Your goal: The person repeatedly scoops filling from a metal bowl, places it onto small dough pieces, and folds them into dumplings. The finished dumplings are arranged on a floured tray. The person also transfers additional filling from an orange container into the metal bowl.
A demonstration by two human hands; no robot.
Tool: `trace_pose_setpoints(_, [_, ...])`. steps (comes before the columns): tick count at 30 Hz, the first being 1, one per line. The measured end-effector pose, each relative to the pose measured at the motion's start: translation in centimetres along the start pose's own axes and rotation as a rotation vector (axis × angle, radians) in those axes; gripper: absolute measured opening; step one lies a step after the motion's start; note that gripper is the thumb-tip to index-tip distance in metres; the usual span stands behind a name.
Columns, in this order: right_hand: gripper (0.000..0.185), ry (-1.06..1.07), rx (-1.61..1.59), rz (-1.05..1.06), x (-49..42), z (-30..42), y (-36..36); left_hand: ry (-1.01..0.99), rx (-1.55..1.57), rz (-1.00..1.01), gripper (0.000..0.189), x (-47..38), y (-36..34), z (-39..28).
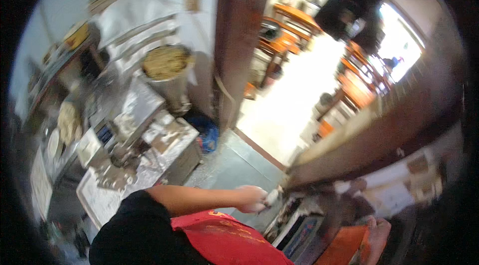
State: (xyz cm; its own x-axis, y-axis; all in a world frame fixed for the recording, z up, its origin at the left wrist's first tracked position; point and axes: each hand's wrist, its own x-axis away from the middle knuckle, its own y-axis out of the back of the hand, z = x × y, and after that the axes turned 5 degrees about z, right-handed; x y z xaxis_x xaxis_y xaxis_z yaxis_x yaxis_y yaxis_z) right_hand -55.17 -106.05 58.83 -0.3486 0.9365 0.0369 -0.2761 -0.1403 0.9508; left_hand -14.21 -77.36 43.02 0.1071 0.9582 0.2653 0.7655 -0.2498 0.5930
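Note:
My left hand (252,199) reaches out from a black sleeve, over a red apron (232,237) with yellow printing. It is blurred, and a small whitish thing (274,197) shows at its fingertips; whether the hand holds it is unclear. At the lower right, my right hand (378,233) has its fingers bent beside a flat orange thing (342,244), whose kind I cannot make out. The blur hides whether the hand grips it. Between the hands lies a dark, pale-edged appliance or tray (301,233).
At left stands a flour-dusted worktable (101,197) with a box-shaped device (89,147) and clutter. Behind it is a metal pot (168,85) with yellowish contents. Beyond the doorway's brown frame (239,40), orange tables (295,14) and stools flank a bright floor (277,115).

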Motion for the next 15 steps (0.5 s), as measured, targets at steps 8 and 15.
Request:
trace_pose_setpoints(8, [0.039, 1.046, -0.058, 0.164, -8.6, 44.0, -12.7, 0.708, 0.117, -0.679, 0.044, 29.6, 2.3, 10.7])
trace_pose_setpoints(15, [0.034, 1.342, -0.278, 0.370, -9.1, 79.7, -21.9, 1.081, 0.303, -0.731, 0.043, 37.1, -4.3, 8.8])
